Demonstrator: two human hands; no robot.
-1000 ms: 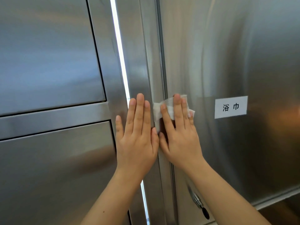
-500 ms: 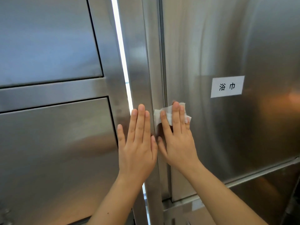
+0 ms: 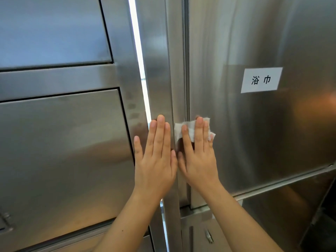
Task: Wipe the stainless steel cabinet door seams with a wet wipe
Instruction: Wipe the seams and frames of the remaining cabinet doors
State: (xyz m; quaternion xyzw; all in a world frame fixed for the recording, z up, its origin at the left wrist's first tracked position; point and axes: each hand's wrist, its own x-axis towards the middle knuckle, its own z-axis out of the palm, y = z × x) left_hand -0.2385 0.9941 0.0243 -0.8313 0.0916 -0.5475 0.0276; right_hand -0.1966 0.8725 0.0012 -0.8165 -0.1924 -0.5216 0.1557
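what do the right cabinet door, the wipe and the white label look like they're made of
Cabinet door: brushed stainless steel by the look, satin sheen with soft blurred reflections. Wipe: thin white nonwoven or paper, crumpled and creased; wetness cannot be told. Label: matte white paper or sticker, flat with black print.

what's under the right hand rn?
A white wet wipe, pressed flat by the right hand across the cabinet door seam. Its top and side edges show; how far it runs under the palm is hidden.
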